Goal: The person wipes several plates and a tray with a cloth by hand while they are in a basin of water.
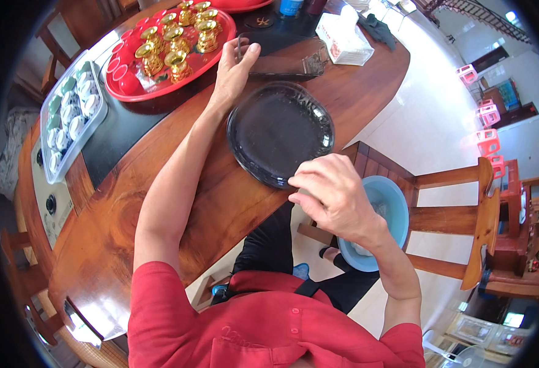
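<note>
A round black plate-like tray (281, 133) with a shiny raised rim lies on the wooden table before me. My right hand (336, 195) is over its near right rim, fingers bent and thumb apart, with nothing visible between them. The index fingertip overlaps the rim; whether it touches is unclear. Beyond the round tray is a dark see-through rectangular box (287, 66). At its left end, my left hand (235, 66) has thumb and fingers around the edge. Some of the left fingers are hidden behind the box wall.
A red tray (136, 96) holds gold goblets (177, 41) and red cups (129, 83). Left of it, a clear plastic container (69, 156) holds upturned bowls. A tissue box (345, 39) stands at the back right. A blue basin (393, 198) sits beside a wooden chair (471, 221).
</note>
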Demonstrator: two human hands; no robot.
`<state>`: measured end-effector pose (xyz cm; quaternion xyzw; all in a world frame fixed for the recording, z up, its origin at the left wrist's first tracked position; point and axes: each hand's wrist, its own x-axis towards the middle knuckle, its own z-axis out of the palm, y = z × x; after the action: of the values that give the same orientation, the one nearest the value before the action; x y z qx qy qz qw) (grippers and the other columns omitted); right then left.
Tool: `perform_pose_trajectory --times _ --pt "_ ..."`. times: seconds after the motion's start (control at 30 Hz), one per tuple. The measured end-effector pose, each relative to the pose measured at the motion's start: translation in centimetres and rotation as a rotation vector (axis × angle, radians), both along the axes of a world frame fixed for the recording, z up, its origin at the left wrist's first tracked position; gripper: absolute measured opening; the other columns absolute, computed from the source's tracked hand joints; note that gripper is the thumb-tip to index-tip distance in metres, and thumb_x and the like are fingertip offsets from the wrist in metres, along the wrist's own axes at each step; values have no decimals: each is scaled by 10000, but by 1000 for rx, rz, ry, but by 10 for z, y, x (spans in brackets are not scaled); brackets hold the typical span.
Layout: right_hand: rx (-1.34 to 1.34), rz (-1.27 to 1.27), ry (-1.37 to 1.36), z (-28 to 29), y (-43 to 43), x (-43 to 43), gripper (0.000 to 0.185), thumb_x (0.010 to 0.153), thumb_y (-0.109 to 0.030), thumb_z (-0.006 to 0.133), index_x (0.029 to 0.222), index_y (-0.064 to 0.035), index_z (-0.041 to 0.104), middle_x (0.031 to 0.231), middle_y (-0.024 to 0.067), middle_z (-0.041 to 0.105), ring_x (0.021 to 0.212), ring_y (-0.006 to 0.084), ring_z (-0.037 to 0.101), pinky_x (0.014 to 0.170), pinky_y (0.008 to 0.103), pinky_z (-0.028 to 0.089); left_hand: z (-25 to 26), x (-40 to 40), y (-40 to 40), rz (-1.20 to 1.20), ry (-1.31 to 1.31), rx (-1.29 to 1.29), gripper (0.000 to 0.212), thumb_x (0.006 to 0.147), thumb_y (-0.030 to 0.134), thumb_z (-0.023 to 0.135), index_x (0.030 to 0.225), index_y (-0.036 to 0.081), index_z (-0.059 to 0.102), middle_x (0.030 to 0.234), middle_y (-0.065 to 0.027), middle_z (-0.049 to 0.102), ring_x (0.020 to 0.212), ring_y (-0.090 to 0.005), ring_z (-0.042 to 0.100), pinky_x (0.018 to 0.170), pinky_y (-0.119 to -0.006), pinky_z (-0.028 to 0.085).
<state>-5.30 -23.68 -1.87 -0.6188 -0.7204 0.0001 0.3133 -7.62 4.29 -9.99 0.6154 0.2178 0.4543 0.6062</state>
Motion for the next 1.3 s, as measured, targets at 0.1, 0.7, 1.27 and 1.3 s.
perform_pose_trajectory --times 0.1,0.7,1.27,1.3 --pt "114 -228 -18 2 7 5 146 719 -112 693 822 -57 605 863 69 561 798 250 550 705 362 428 2 -3 -10 24 64 79 566 836 388 631 1197 1 430 1121 -136 541 1001 -181 527 872 -314 430" --pt "-391 -279 587 -31 36 36 399 865 -245 564 1169 1 484 1047 197 593 956 303 593 860 370 434 7 -17 -10 -25 138 102 487 856 366 605 1128 -27 511 970 -86 591 919 -152 537 850 -286 421" --pt "-238 -435 391 17 47 31 122 790 -65 610 892 1 604 790 134 625 654 182 614 623 300 486 1 -14 -4 -170 24 -30 503 892 401 553 1240 44 487 1019 -79 596 996 -138 505 928 -292 364" --pt "-277 -450 492 19 47 33 127 792 -66 610 900 -1 606 803 138 632 669 176 619 633 295 487 1 -14 -4 -172 18 -30 522 893 410 550 1260 47 474 1017 -82 596 992 -137 507 927 -291 367"
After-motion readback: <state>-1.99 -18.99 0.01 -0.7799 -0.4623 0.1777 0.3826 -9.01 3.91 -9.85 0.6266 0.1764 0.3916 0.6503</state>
